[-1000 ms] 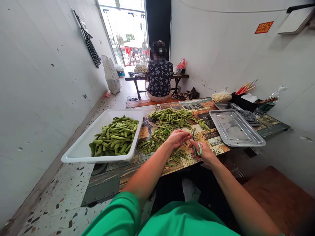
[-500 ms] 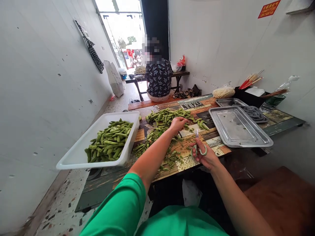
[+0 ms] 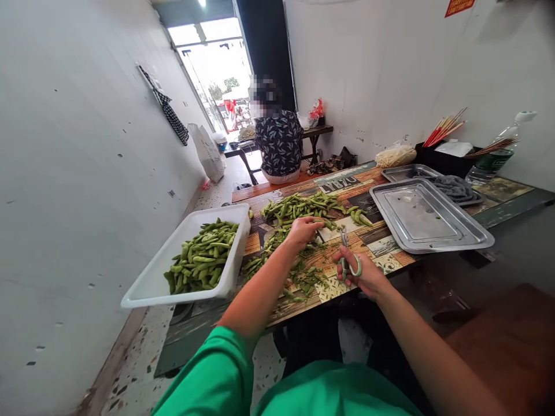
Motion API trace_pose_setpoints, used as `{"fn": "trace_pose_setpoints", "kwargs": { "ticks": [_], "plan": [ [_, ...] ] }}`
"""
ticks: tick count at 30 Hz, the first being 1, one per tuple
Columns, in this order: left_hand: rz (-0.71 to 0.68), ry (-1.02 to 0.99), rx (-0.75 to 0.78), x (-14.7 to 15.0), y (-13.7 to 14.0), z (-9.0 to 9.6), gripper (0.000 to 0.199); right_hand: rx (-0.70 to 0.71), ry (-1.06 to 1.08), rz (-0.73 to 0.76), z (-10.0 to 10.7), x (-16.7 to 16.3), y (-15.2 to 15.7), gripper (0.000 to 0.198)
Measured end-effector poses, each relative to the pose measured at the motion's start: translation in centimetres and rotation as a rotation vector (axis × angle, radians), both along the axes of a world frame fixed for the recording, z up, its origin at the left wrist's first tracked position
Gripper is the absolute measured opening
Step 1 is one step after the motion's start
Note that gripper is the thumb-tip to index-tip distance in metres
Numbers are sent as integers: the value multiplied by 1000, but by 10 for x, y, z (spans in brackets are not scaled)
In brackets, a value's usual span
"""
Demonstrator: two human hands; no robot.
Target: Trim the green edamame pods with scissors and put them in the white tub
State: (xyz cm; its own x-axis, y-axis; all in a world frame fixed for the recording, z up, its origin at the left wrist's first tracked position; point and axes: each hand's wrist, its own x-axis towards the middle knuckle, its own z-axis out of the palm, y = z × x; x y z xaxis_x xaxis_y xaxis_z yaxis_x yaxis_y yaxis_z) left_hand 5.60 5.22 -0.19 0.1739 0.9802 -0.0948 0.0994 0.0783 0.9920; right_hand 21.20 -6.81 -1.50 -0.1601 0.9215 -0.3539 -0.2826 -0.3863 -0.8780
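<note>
My left hand (image 3: pixel 303 232) is closed, its fingertips pinching a green edamame pod (image 3: pixel 326 223) above the tabletop. A pair of scissors (image 3: pixel 356 264) with pale green handles is in my right hand (image 3: pixel 367 274); the blades point up and away, slightly apart, just right of the pod. Beyond my left hand lies a heap of edamame pods (image 3: pixel 299 206), with a few more pods (image 3: pixel 359 216) off to its right. Trimmed bits and leaves (image 3: pixel 306 280) are scattered beneath my left forearm. More pods (image 3: pixel 203 254) fill part of a white plastic tub (image 3: pixel 244 234) on the left.
A metal tray (image 3: pixel 433 241) lies to the right on the patterned table (image 3: pixel 373 234), with a second tray holding a grey cloth (image 3: pixel 453 188) behind. Skewers (image 3: pixel 444 128) and a plastic bottle (image 3: pixel 489 164) stand farther back. A seated person (image 3: pixel 280 144) faces away near the doorway.
My left hand has drawn back slightly toward me and left, and a pod now shows at its fingertips. My right hand still holds the scissors. The camera view has shifted and tilted a little.
</note>
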Motion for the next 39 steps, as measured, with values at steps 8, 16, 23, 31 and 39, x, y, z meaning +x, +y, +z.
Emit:
{"fn": "trace_pose_setpoints", "kwargs": {
  "ticks": [8,16,23,31,39],
  "plan": [
    [85,-374,-203,-1,-46,-13,32,25,-113,6,2,-25,-1,37],
    [199,-498,-148,10,-58,-14,34,29,-98,-131,5,-34,-3,40],
    [159,-452,-107,14,-64,-16,38,28,-65,-121,8,-37,-3,42],
    [154,-428,-67,14,-64,-12,39,56,-49,-115,7,-35,1,40],
    [133,-474,-28,13,-61,-12,39,82,-93,-119,-2,-35,0,41]
  ]
}}
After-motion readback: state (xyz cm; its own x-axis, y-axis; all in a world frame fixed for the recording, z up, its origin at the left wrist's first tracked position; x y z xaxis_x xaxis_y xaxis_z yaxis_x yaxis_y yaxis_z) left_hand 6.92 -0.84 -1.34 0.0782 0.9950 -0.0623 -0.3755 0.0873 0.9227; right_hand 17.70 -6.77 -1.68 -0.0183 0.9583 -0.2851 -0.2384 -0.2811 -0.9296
